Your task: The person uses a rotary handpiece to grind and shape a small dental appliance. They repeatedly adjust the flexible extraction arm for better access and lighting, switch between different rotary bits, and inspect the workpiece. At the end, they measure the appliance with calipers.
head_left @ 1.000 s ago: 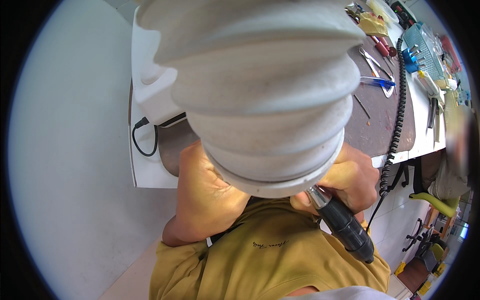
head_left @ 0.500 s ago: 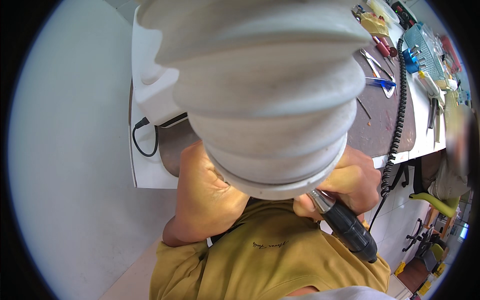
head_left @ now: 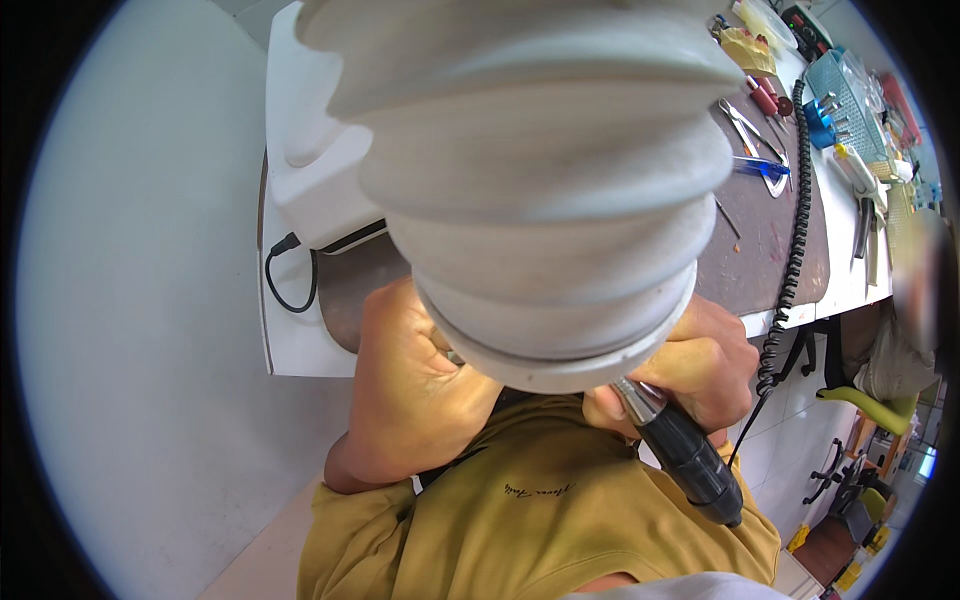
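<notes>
There is one white ribbed hose [head_left: 540, 200], its top cut off. At its lower right, the right hand [head_left: 705, 360] grips one black handpiece [head_left: 690, 455], whose tip is hidden. At its lower left, the left hand [head_left: 415, 395] has covered fingertips; I cannot tell if they pinch something. Right of the hose runs one coiled cable [head_left: 799, 200].
</notes>
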{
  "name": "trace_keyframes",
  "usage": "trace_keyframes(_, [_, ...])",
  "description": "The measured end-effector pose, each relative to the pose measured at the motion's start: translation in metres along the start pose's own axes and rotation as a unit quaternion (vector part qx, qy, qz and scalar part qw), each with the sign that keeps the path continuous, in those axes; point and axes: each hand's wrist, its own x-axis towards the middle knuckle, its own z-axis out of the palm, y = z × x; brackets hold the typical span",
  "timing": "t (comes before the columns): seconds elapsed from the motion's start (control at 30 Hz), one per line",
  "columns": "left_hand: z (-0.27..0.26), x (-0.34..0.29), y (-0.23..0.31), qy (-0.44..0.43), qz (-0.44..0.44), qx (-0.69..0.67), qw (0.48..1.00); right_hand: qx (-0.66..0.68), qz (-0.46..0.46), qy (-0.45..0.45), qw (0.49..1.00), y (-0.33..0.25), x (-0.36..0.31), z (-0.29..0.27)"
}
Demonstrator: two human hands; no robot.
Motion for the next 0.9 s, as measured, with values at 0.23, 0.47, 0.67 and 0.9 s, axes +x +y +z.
trace_keyframes(0.23, [0.001, 0.0, -0.011, -0.003, 0.033, -0.046, 0.998, 0.005, -0.006, -0.003, 1.0, -0.001, 0.001, -0.001])
trace_keyframes(0.47, [0.002, 0.001, -0.003, 0.014, -0.002, -0.054, 0.998, -0.004, 0.021, -0.009, 1.0, -0.004, 0.0, -0.001])
trace_keyframes(0.67, [0.0, 0.0, -0.011, -0.004, 0.026, -0.025, 0.999, 0.002, 0.007, 0.0, 1.0, -0.002, 0.0, -0.001])
trace_keyframes(0.9, [0.003, 0.0, -0.005, 0.014, 0.01, -0.071, 0.997, 0.002, 0.014, -0.011, 1.0, -0.002, 0.001, -0.001])
